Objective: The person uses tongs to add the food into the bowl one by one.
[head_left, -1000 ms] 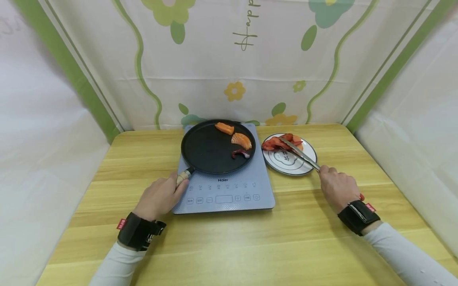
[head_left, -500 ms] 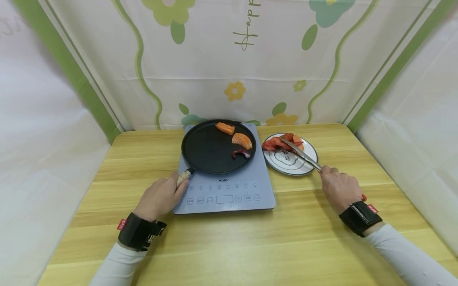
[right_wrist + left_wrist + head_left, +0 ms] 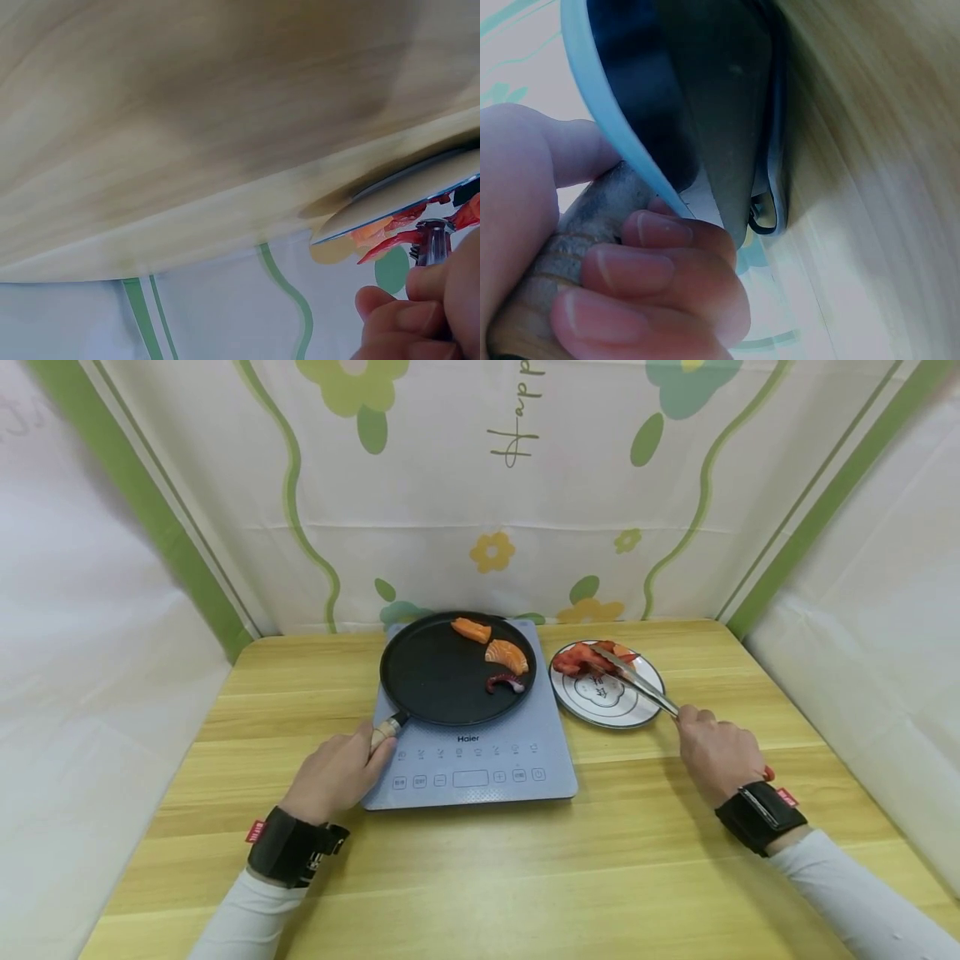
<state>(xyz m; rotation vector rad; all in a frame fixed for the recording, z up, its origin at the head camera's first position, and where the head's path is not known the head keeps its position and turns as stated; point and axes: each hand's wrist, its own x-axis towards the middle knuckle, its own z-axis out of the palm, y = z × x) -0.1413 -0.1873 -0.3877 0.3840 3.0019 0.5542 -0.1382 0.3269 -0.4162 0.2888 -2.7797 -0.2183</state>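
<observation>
My left hand (image 3: 333, 777) grips the wooden handle (image 3: 384, 731) of a flat black frying pan (image 3: 435, 672); in the left wrist view its fingers (image 3: 660, 270) curl round that handle. Two orange salmon pieces (image 3: 507, 656) and a small dark-red octopus tentacle (image 3: 505, 682) lie on the pan's right side. My right hand (image 3: 718, 753) holds metal tongs (image 3: 648, 691) by their near end. Their tips are on a red food piece with pointed ends (image 3: 572, 660), over the far part of a white plate (image 3: 622, 714). An orange slice shows behind it.
Under the pan is a grey-blue Haier induction cooker (image 3: 480, 760) on the wooden table (image 3: 480, 877), left of the plate. A flower-printed cloth (image 3: 427, 485) stands at the table's back edge, with white cloth walls on both sides.
The arms of the tongs have come closer together on the red piece. My right hand has shifted slightly right, and the red piece with it. My left hand and the pan stay put.
</observation>
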